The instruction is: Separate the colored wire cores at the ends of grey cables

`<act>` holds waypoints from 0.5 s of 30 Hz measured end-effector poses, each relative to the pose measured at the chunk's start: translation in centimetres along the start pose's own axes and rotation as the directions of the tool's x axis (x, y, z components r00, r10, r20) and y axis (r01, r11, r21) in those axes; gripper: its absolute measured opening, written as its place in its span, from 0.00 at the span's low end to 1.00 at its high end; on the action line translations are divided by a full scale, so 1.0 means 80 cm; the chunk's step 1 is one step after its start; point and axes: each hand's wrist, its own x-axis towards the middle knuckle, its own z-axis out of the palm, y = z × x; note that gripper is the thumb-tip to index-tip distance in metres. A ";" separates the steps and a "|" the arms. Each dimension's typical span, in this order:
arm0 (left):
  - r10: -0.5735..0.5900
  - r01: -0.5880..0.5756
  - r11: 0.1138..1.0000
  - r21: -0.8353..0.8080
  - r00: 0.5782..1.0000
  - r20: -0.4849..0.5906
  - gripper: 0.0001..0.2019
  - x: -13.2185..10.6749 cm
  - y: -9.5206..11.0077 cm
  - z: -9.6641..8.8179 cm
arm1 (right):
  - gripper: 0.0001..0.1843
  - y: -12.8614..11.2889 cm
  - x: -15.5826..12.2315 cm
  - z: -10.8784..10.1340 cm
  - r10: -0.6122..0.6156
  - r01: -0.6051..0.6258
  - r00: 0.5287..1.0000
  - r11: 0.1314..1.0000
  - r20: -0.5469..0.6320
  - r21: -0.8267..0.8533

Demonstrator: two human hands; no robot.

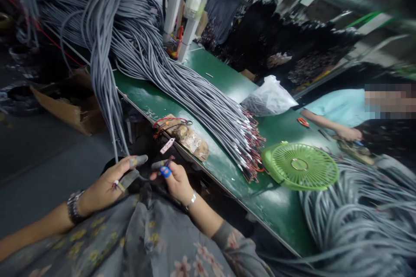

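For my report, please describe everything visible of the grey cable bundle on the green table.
The grey cable bundle is many slender, slightly glossy cables, apparently plastic-covered. It lies lengthwise along the green table, spreading toward ends with white sections and thin reddish and dark wires. Those ends are close beside the green fan; contact is unclear.

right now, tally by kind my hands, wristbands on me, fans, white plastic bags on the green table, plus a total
Left hand and right hand: 2
Dark wristband and silver wristband: 2
Green fan: 1
White plastic bag on the green table: 1
Total: 6
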 end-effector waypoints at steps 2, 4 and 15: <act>0.025 -0.026 1.000 0.004 0.997 0.072 0.20 0.007 0.001 0.022 | 0.38 -0.011 0.011 0.008 0.009 -0.011 0.998 0.999 0.057 0.041; -0.016 0.014 1.000 0.014 0.987 0.158 0.23 0.014 -0.004 0.035 | 0.37 -0.014 0.017 0.011 -0.026 0.026 1.000 0.999 -0.001 0.030; -0.292 0.245 0.953 0.179 0.899 0.326 0.13 0.031 -0.021 0.034 | 0.28 0.013 0.019 0.007 0.257 -0.208 0.957 0.930 -0.131 0.305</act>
